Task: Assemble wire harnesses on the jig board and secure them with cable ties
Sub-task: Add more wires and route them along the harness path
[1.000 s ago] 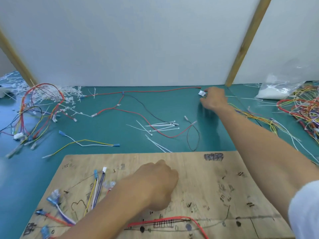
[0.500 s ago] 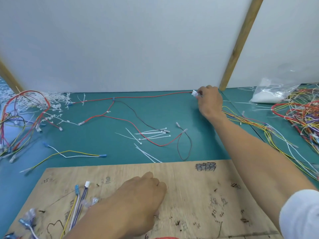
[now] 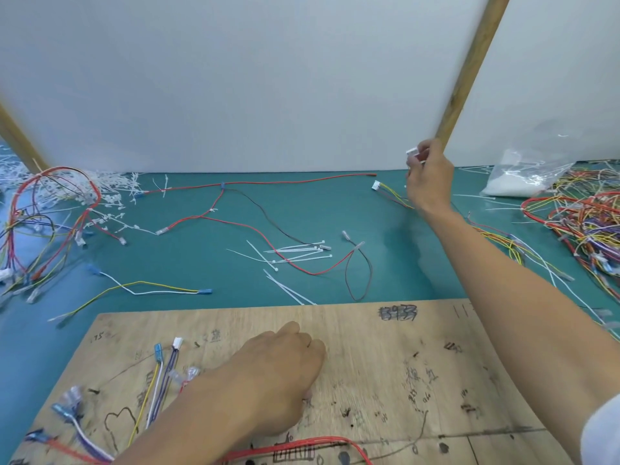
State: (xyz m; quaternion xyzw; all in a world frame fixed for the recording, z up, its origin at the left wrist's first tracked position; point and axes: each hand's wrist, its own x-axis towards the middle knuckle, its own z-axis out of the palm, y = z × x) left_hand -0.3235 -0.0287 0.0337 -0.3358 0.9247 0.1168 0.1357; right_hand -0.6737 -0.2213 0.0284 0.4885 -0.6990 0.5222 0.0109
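Risen from the teal table (image 3: 201, 263), right hand (image 3: 427, 182) pinches a white connector (image 3: 412, 152).

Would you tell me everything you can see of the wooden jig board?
The jig board is a flat sheet of light plywood lying on the teal table, its near edge out of frame. Dark handwritten marks, drawn lines and a heart outline cover it. Wires with blue and white terminals lie across its left part, a red wire along the bottom. The left hand rests on it, knuckles up.
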